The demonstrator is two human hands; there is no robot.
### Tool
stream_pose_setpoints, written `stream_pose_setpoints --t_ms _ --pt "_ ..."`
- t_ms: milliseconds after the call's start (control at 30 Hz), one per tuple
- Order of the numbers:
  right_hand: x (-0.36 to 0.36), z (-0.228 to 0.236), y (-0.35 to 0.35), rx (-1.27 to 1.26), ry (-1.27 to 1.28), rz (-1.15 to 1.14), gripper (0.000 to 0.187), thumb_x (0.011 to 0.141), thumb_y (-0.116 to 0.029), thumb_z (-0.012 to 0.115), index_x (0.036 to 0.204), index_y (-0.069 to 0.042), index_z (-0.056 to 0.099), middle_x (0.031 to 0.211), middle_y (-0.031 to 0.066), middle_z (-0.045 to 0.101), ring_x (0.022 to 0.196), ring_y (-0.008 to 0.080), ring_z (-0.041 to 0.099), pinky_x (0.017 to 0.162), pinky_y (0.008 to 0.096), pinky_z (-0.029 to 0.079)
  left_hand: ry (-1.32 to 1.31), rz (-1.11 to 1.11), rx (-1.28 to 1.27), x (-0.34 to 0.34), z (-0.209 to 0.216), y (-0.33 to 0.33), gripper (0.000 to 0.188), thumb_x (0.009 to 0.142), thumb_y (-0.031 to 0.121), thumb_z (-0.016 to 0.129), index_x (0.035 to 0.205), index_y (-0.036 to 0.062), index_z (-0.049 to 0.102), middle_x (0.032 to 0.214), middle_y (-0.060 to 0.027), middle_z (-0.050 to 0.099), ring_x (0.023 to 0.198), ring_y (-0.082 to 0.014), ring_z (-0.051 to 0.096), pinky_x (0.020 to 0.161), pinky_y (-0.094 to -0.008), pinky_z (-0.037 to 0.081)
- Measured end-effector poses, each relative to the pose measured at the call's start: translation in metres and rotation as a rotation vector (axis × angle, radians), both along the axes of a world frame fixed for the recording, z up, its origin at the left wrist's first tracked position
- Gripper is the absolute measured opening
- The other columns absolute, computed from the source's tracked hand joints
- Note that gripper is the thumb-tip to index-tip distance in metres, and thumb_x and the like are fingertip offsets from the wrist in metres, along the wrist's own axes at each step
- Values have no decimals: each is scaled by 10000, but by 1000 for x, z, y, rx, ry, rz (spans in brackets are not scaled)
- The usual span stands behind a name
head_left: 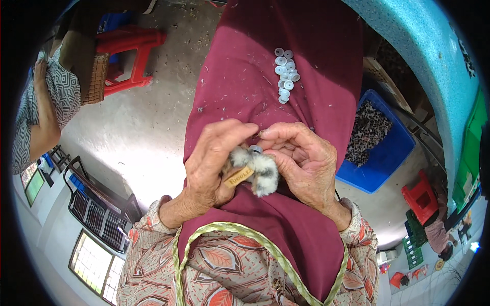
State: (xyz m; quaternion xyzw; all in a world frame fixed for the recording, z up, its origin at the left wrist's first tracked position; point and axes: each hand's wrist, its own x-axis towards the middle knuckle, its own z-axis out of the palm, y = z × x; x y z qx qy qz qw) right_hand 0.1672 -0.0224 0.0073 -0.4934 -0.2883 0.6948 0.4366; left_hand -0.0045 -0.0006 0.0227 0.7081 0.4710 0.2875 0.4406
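Observation:
My left hand [212, 158] is wrapped around a small furry plush piece [264, 176], white with dark patches, held above my lap. A tan fabric label [239, 176] sticks out from its side. At its top sits a small grey plastic disc [255, 149]. My right hand [309, 158] is curled beside it, thumb close to the disc and fur. Both index fingertips meet just above the disc, with a tiny dark bit between them that I cannot make out. Several white plastic washers [290, 66] lie in a loose row on the maroon apron [229, 76] over my lap.
To the right stands a blue bin [377, 171] with black-and-white pieces in it, near a curved turquoise surface [408, 30]. A red plastic stool [138, 66] is at the far left, next to another person [51, 107]. A dark metal bench [97, 209] stands lower left.

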Motion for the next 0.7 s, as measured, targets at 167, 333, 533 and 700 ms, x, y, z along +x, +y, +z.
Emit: stream_pose_setpoints --t_ms 167,333,533,700 --pt "1 4 6 -33 -185 -25 212 794 101 621 976 6 567 846 59 632 831 95 629 709 218 518 95 -103 -146 1 4 6 294 780 -45 548 1065 -26 617 975 -175 651 867 -265 654 742 -319 518" --pt "4 -10 5 10 -99 22 195 830 31 619 1001 22 526 913 80 602 854 112 627 722 239 528 26 21 -182 0 -11 3 266 751 -10 572 1012 -3 624 813 -122 607 690 -213 594 623 -282 465" --pt "23 5 5 268 -419 300 418 767 -191 750 1046 11 514 889 157 621 781 250 653 651 336 537 -89 54 -330 1 -23 -2 283 794 124 664 1029 -22 602 812 -105 587 713 -176 572 644 -291 457" --pt "9 -8 -2 253 -467 232 393 740 -211 772 962 -10 518 709 137 596 636 268 627 558 365 472 -49 38 -260 -6 -29 -8 332 786 174 677 1031 -36 600 830 -141 604 710 -230 584 650 -313 466"
